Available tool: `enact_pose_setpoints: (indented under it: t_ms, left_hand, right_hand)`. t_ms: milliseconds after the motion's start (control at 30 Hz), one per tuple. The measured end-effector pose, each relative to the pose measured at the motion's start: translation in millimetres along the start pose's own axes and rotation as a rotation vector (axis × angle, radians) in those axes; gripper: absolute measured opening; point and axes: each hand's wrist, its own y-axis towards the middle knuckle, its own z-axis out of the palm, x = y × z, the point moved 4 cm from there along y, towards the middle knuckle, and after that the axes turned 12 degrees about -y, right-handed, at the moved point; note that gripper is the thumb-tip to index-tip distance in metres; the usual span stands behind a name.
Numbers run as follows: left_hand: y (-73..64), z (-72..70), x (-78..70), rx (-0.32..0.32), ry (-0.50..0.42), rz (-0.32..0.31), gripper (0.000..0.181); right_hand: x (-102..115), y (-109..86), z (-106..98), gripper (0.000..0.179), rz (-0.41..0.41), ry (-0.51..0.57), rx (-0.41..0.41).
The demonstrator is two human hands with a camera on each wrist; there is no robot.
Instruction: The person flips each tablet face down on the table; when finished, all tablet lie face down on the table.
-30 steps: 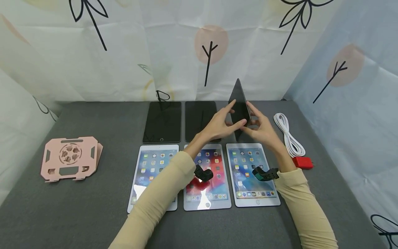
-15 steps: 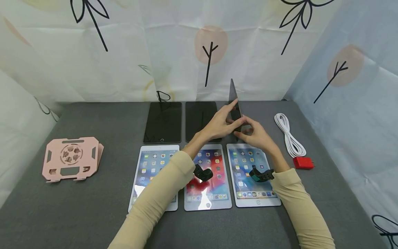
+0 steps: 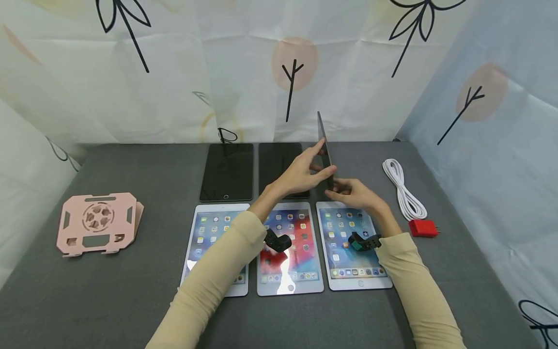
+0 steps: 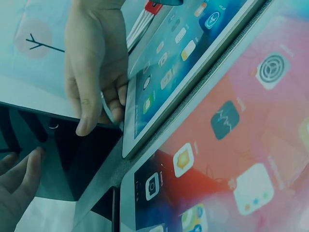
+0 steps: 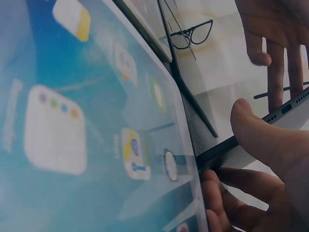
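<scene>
A slim dark tablet (image 3: 321, 127) stands on edge, seen almost edge-on in the head view. My left hand (image 3: 301, 172) grips it from the left, index finger high and thumb across the near edge. The right hand (image 3: 353, 194) pinches its lower end. In the right wrist view, the right thumb lies on the tablet's edge (image 5: 294, 104), beside a port and small speaker holes, with the other fingers beneath. Left fingertips (image 4: 34, 159) meet the dark face in the left wrist view. Close below the right hand lies a white tablet (image 3: 359, 245) with its screen lit.
Two black tablets (image 3: 226, 172) lie at the back, the second (image 3: 274, 162) partly behind the left hand. Two more white tablets (image 3: 289, 286) lie in front. A pink stand (image 3: 99, 220) is at left. A coiled white cable (image 3: 403, 186) and red charger (image 3: 424, 228) are at right.
The held tablet has shifted left and turned from an angled dark face to nearly edge-on. My right hand has moved left and down to its lower end.
</scene>
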Motion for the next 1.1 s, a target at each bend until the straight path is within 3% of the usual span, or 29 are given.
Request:
enact_pose_setpoints:
  t_ms: [367,567,1100]
  left_hand:
    - [-5.8,-11.2,7.4,0.005,-0.030,0.007,0.085]
    - [-9.4,-16.6,11.9,-0.004,-0.027,-0.019,0.085]
    - [-19.7,-27.3,18.6,0.025,-0.128,-0.085,0.090]
  right_hand:
    - [-4,5.3,3,0.069,-0.002,0.011,0.007]
    - [-5,5.5,3,0.069,0.000,0.023,0.003]
    - [1,4.2,4,0.067,0.005,-0.005,-0.032]
